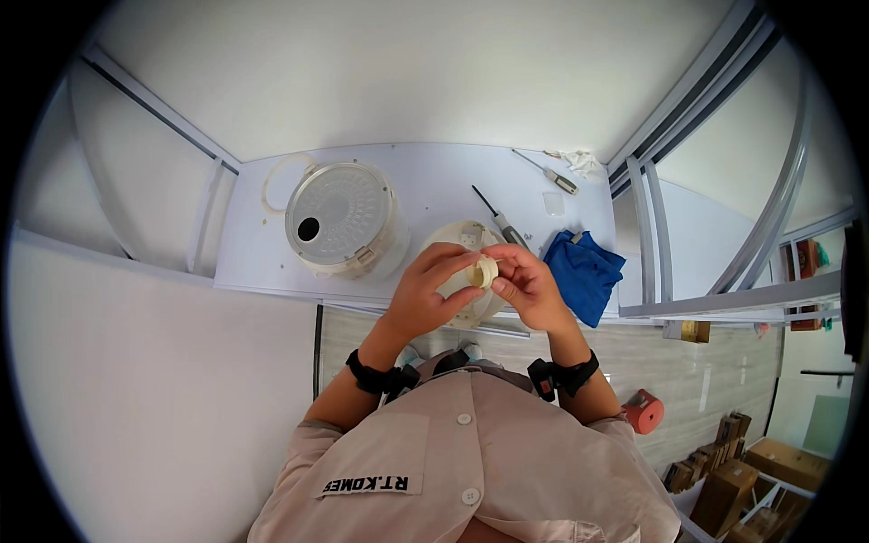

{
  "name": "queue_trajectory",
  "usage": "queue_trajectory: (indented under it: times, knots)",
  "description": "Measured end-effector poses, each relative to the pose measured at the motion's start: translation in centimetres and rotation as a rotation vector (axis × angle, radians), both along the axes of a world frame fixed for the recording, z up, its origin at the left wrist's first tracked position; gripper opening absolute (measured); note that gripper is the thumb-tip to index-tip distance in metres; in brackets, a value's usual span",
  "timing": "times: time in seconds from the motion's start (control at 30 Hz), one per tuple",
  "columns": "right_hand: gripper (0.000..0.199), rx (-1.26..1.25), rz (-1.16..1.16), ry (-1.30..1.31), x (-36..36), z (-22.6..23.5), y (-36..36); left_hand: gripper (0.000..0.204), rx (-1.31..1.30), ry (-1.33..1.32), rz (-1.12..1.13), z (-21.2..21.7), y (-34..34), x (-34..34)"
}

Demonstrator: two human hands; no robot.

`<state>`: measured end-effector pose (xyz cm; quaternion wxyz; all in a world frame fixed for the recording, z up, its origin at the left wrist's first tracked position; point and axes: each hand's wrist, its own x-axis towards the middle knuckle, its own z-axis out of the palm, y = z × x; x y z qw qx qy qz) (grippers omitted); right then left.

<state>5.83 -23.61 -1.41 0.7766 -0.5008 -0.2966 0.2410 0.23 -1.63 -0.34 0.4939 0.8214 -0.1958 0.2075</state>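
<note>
Both hands meet over the near edge of the white table, holding a small cream plastic ring-shaped part [486,273] between them. My left hand [433,285] grips its left side with thumb and fingers. On its other side, the fingertips of my right hand [531,288] pinch the rim. Directly below lies a larger round cream plastic cover [471,233], mostly hidden by the hands and reaching past the table edge. To the left stands a white round appliance body [342,213] with a grey perforated face and a dark round hole.
One screwdriver [509,228] lies just beyond my right hand, another screwdriver [559,181] farther back. A blue cloth [587,276] hangs over the front edge. Near it are a clear plastic piece [553,204] and a crumpled white cloth [579,163]. White frame posts [654,231] bound the right side.
</note>
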Motion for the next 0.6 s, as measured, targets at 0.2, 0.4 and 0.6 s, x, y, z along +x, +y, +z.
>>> queue_trajectory:
  times: [0.2,0.4,0.6]
  knots:
    - [0.047,-0.05,-0.019,0.03,0.3,0.0,-0.6,0.054,-0.071,0.155,-0.003,0.9,-0.8,0.0]
    - [0.052,-0.162,-0.007,0.041,0.5,-0.8,-0.9,0.058,-0.069,0.182,0.025,-1.3,-1.1,-0.1]
    - [0.047,-0.267,0.098,0.113,0.8,-2.6,-0.7,0.056,-0.111,0.24,0.079,-2.5,-0.8,-1.2]
